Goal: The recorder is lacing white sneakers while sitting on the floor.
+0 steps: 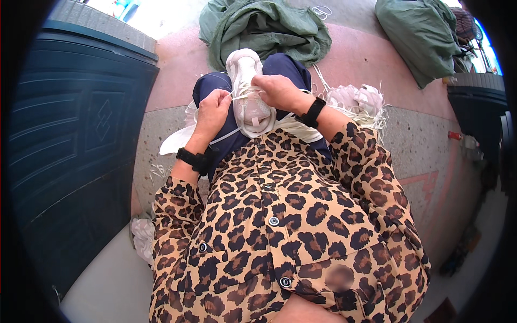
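A white and pale pink sneaker point(253, 117) lies lengthwise across my lap, between the knees of my dark blue trousers. On its left side my left hand point(212, 114) is closed, with a white shoelace point(239, 97) pinched between thumb and fingers. My right hand point(281, 93) is over the sneaker's right side, its fingers closed on the lace near the eyelets. The lace runs across the shoe between both hands. A loose strand hangs below my left hand. More white laces point(301, 128) lie in a bundle on my right thigh.
A heap of pale shoe pieces with loose laces point(358, 99) lies to my right. A crumpled green sack point(269, 32) is in front of my knees; a full green sack point(417, 40) stands farther right. Dark blue panelled doors point(81, 124) rise at left.
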Tool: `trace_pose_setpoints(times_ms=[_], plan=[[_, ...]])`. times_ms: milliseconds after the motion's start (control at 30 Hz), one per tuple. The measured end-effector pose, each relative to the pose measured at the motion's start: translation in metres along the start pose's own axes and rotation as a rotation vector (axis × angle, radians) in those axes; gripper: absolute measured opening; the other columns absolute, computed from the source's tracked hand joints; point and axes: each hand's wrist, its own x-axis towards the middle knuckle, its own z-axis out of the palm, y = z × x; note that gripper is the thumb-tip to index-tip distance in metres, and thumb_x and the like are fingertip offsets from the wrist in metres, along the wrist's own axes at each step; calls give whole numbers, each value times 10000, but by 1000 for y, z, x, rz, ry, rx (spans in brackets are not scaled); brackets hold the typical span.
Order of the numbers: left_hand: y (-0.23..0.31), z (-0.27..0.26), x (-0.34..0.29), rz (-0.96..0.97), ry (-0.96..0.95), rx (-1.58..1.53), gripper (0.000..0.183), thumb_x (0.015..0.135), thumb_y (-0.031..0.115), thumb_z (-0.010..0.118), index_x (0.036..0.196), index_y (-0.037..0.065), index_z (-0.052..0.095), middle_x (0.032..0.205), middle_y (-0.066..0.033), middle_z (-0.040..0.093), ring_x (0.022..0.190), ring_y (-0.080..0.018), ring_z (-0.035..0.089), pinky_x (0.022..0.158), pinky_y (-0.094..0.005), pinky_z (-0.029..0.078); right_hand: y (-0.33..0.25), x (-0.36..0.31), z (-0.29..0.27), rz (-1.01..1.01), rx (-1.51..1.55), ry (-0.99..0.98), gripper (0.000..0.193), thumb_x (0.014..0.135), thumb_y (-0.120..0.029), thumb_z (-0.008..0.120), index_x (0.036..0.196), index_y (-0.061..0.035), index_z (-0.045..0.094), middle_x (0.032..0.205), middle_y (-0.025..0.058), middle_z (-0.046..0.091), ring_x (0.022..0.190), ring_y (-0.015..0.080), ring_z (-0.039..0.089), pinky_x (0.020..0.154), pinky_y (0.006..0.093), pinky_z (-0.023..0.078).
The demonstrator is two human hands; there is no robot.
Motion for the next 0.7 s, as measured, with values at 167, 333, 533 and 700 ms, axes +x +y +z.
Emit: trace_pose_setpoints(times_ms=[167, 333, 533, 700], plan=[[-2, 5, 3, 44, -3, -73, 189, 763, 138, 586, 869, -16, 608, 692, -135, 616, 661, -168, 608, 616, -286, 460, 0, -1, 3, -29, 0, -16, 215, 693, -18, 522, 907, -33, 519, 801, 169, 593, 778, 334, 587, 687, 388, 464], [12, 24, 21, 29, -88, -56, 217, 728, 168, 599, 862, 4, 646, 742, -185, 627, 708, -233, 629, 678, -307, 473, 15, -11, 6, 189, 286, 177, 214, 693, -23, 544, 905, -28, 518, 798, 157, 595, 786, 296, 596, 687, 351, 459], [25, 36, 45, 45, -287, 180, 243, 710, 188, 597, 865, 7, 646, 793, -222, 616, 791, -326, 615, 711, -370, 472, 22, -14, 12, 187, 487, 204, 244, 690, -50, 601, 918, -19, 520, 819, 116, 587, 789, 221, 581, 727, 302, 450], [30, 41, 47, 23, -268, 320, 227, 709, 176, 594, 840, -4, 638, 793, -217, 617, 782, -331, 613, 705, -381, 477, 31, -15, 17, 123, 648, 216, 250, 771, -72, 561, 1004, 8, 518, 841, 72, 597, 691, 126, 564, 625, 245, 459]])
